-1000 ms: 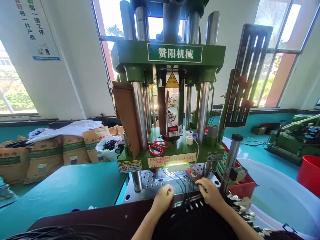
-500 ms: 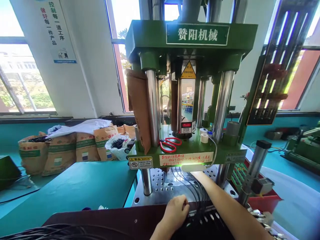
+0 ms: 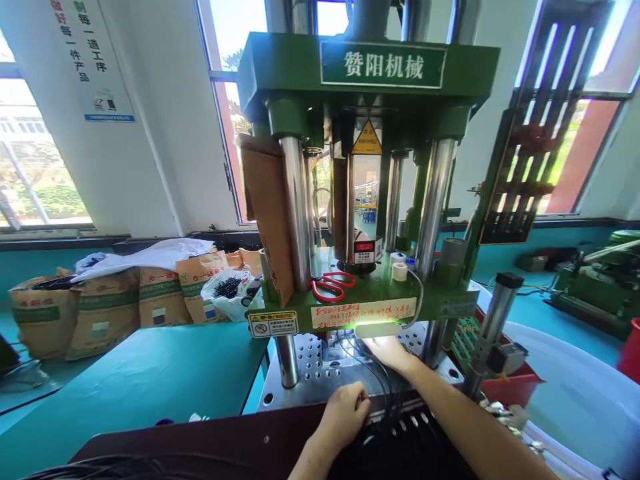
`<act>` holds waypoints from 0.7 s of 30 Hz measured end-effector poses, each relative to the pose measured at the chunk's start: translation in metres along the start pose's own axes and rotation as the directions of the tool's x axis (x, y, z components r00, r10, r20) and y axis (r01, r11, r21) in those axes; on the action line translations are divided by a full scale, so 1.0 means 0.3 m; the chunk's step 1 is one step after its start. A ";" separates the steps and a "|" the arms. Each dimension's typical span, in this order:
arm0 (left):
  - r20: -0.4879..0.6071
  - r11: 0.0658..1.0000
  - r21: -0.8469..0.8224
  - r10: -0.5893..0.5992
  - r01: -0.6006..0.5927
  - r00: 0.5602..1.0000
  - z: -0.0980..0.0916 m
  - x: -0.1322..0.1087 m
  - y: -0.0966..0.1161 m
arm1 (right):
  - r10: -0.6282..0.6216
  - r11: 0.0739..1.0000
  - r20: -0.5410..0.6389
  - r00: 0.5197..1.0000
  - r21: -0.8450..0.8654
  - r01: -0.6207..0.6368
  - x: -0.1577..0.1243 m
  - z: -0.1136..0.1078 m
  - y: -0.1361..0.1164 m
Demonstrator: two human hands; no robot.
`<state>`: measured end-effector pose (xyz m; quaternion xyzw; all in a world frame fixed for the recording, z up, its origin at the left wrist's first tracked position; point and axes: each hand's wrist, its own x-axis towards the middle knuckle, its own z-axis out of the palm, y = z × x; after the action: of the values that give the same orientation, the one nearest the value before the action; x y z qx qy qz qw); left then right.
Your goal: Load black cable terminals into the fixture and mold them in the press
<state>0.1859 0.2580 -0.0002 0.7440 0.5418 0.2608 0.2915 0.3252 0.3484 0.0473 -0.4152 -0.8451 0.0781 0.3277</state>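
Note:
My left hand (image 3: 346,410) is curled closed at the front edge of the press's perforated metal bed (image 3: 305,370). Whatever its fingers hold, if anything, is hidden. Further in, my right hand (image 3: 389,351) reaches below the green press plate (image 3: 280,297), just under a small glowing lamp (image 3: 379,330). Its fingertips are out of sight there. Several thin black cables (image 3: 383,381) run from under the plate, between my two hands, toward the front. Shiny metal ends (image 3: 414,421) show on the dark surface in front of the bed.
Red-handled scissors (image 3: 333,287) and a white roll (image 3: 399,271) lie on the press plate. Steel columns (image 3: 287,362) flank the bed. Black cable bundles (image 3: 145,465) lie at the front left. A red bin (image 3: 520,393) stands right; paper sacks (image 3: 103,313) stand far left.
The view has shifted slightly right, so the press appears further left. My right hand has drawn back a little, showing more of its back. My left hand stays curled near the bed edge.

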 end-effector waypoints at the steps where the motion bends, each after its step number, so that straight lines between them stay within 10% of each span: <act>1: 0.004 1.000 -0.009 0.002 -0.002 1.000 -0.002 -0.002 -0.002 | -0.025 1.000 0.021 0.999 -0.004 0.025 -0.052 -0.025 -0.018; 5: 0.000 0.986 -0.170 0.001 -0.001 1.000 0.000 0.003 -0.021 | -0.045 0.997 0.041 0.998 -0.066 0.047 -0.355 -0.197 -0.057; 8: -0.016 0.799 -0.570 -0.247 0.194 0.969 0.004 0.027 -0.035 | 0.159 0.936 -0.243 0.957 -0.272 -0.225 -0.669 -0.373 0.034; 11: 0.072 0.431 -0.838 -0.522 0.336 0.850 -0.008 0.067 -0.029 | 0.272 0.684 -0.501 0.821 -0.499 -0.531 -1.038 -0.515 0.229; 15: 0.174 0.203 -0.908 -0.613 0.366 0.771 -0.024 0.138 0.007 | 0.437 0.370 -0.530 0.727 -0.631 -0.682 -1.386 -0.579 0.431; 18: 0.248 0.075 -0.929 -0.601 0.363 0.760 -0.002 0.198 0.042 | 0.385 0.408 -0.562 0.732 -0.608 -0.681 -1.334 -0.577 0.403; 21: 0.316 -0.043 -0.936 -0.546 0.351 0.776 0.041 0.239 0.067 | 0.418 0.739 -0.432 0.799 -0.350 -0.576 -1.040 -0.534 0.243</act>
<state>0.2275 0.3199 0.0109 0.1275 0.4691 0.4897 0.7238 0.6092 0.1380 -0.0108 -0.7012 -0.6278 -0.1103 0.3194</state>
